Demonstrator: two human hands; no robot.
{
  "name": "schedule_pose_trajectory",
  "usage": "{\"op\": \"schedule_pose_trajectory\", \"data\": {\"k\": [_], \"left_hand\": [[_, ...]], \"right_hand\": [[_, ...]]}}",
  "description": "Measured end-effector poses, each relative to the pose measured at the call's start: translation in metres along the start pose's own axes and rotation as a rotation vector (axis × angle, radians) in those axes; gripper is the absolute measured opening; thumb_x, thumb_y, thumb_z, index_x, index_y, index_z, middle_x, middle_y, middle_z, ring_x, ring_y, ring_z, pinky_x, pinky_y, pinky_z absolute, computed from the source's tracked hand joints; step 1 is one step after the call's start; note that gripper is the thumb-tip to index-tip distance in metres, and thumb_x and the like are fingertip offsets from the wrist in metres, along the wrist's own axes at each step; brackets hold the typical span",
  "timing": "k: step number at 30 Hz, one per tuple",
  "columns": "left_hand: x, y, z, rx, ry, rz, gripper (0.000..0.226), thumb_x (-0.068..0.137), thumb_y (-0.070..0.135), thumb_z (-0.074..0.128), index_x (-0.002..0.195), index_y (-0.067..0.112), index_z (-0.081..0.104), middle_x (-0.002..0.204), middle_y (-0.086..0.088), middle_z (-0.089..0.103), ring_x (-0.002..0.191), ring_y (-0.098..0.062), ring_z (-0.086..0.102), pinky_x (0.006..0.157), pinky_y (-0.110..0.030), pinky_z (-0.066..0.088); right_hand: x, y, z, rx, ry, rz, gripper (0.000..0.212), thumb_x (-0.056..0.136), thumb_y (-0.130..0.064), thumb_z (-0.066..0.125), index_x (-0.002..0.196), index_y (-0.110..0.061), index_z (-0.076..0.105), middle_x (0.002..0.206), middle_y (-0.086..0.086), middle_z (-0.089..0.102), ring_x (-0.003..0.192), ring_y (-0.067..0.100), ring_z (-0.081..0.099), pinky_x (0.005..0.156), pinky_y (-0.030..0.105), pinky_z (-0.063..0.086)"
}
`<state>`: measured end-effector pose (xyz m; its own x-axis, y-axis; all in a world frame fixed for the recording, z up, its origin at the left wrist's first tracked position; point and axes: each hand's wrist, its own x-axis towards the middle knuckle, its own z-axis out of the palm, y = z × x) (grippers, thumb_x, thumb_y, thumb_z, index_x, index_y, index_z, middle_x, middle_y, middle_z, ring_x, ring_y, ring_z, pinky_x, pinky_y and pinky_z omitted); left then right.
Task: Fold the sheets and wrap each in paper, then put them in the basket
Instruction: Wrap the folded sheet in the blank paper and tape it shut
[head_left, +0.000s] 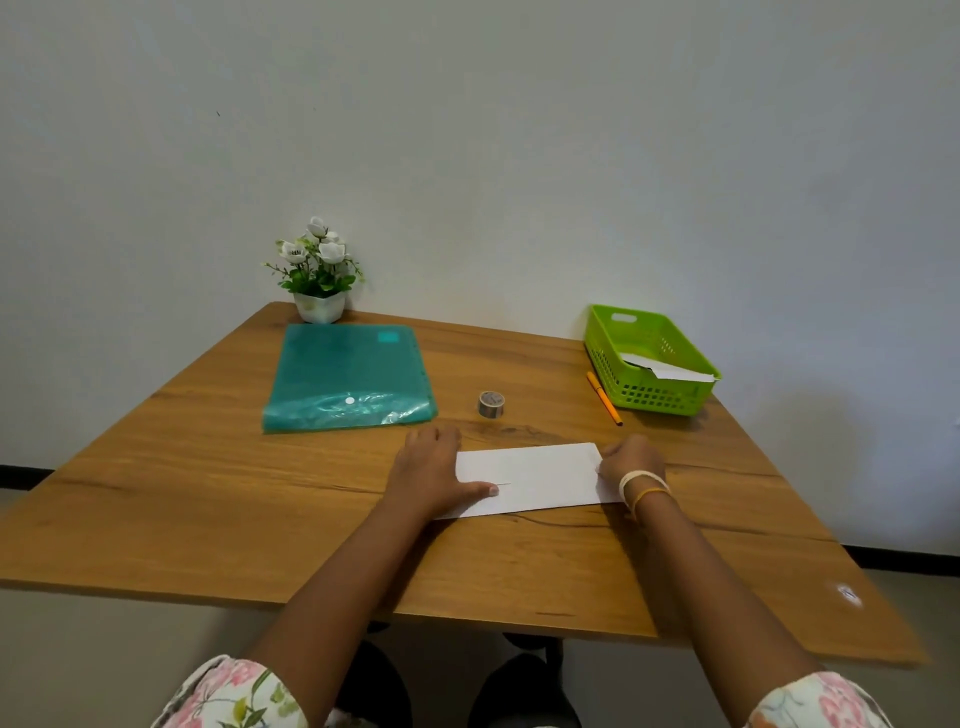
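A folded white sheet lies flat on the wooden table in front of me. My left hand presses flat on its left end, thumb stretched across the paper. My right hand sits at the sheet's right end with its fingers curled down onto the edge; whether it pinches the paper is hidden. A green basket stands at the back right and holds a white folded paper.
A teal plastic folder lies at the back left, with a white flower pot behind it by the wall. A roll of tape stands mid-table. An orange pen lies beside the basket.
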<state>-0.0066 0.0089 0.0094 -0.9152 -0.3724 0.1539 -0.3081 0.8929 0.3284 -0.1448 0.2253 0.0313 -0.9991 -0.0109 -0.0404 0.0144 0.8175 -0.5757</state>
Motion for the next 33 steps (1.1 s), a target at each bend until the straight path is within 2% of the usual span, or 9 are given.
{"op": "schedule_pose_trajectory", "data": {"k": [4,8,10,12,15,17,25,29,33], "left_hand": [[0.013,0.006,-0.022,0.069,-0.167,-0.046,0.08,0.053,0.074,0.077,0.11,0.023,0.053,0.114,-0.001,0.057,0.106,-0.022,0.05,0.081,-0.034,0.044],[0.018,0.008,-0.035,0.106,-0.157,-0.001,0.068,0.059,0.063,0.081,0.111,0.023,0.062,0.113,-0.001,0.058,0.107,-0.021,0.053,0.08,-0.033,0.044],[0.019,0.009,-0.04,0.1,0.013,0.017,0.054,0.069,0.052,0.08,0.111,0.023,0.065,0.111,-0.001,0.058,0.103,-0.02,0.054,0.084,-0.033,0.044],[0.017,0.01,-0.044,0.03,0.285,0.058,0.034,0.076,0.04,0.078,0.104,0.023,0.068,0.1,0.001,0.056,0.091,-0.016,0.05,0.078,-0.03,0.038],[0.015,0.008,-0.047,-0.112,0.621,0.199,0.013,0.077,0.014,0.077,0.085,0.02,0.069,0.083,0.003,0.056,0.08,-0.015,0.049,0.074,-0.029,0.033],[0.01,0.005,-0.045,-0.151,0.673,0.266,0.017,0.074,0.005,0.076,0.08,0.019,0.069,0.08,0.002,0.059,0.079,-0.018,0.054,0.074,-0.031,0.037],[-0.017,-0.026,-0.007,-0.058,0.307,0.219,0.022,0.075,0.015,0.062,0.09,0.022,0.077,0.096,0.003,0.07,0.092,-0.015,0.059,0.079,-0.033,0.047],[-0.014,-0.022,-0.009,0.003,0.299,0.164,0.027,0.079,0.027,0.054,0.088,0.022,0.078,0.092,0.005,0.073,0.085,-0.012,0.058,0.078,-0.031,0.046],[-0.008,-0.012,-0.005,-0.094,0.37,0.142,0.028,0.088,0.027,0.056,0.107,0.017,0.074,0.11,0.001,0.071,0.103,-0.017,0.061,0.09,-0.034,0.043]], "right_hand": [[0.002,-0.015,-0.017,-0.037,-0.187,0.127,0.059,0.071,-0.015,0.082,0.12,0.002,0.054,0.115,0.018,0.063,0.103,0.034,0.062,0.078,0.037,0.052],[0.002,-0.017,-0.02,0.044,-0.264,0.163,0.056,0.075,-0.019,0.08,0.122,0.0,0.056,0.088,0.011,0.063,0.075,0.023,0.059,0.061,0.03,0.048],[0.006,-0.016,-0.015,0.139,-0.24,0.088,0.037,0.08,-0.019,0.075,0.114,-0.007,0.065,0.103,0.013,0.067,0.089,0.025,0.062,0.073,0.03,0.05],[0.003,-0.014,-0.012,0.478,-0.103,0.027,0.012,0.076,-0.006,0.077,0.084,-0.012,0.07,0.084,0.011,0.067,0.074,0.023,0.06,0.06,0.024,0.049],[0.001,-0.013,-0.014,0.725,0.042,-0.076,0.024,0.08,0.002,0.069,0.07,-0.02,0.067,0.063,0.001,0.059,0.048,0.011,0.047,0.043,0.017,0.039],[-0.001,-0.014,-0.012,0.765,0.023,-0.076,0.029,0.084,0.006,0.061,0.071,-0.02,0.067,0.068,0.006,0.061,0.043,0.009,0.049,0.045,0.018,0.04],[-0.012,0.004,0.005,0.319,-0.07,-0.097,0.033,0.081,0.0,0.051,0.07,-0.021,0.075,0.085,0.004,0.071,0.072,0.02,0.061,0.063,0.025,0.043],[-0.014,-0.001,0.011,0.113,-0.088,-0.218,0.021,0.087,-0.014,0.058,0.086,-0.002,0.075,0.095,0.016,0.072,0.086,0.028,0.065,0.08,0.036,0.054],[-0.025,-0.005,0.021,-0.229,-0.009,-0.441,0.036,0.09,-0.02,0.05,0.124,-0.015,0.06,0.128,0.008,0.057,0.119,0.024,0.051,0.097,0.036,0.045]]}}
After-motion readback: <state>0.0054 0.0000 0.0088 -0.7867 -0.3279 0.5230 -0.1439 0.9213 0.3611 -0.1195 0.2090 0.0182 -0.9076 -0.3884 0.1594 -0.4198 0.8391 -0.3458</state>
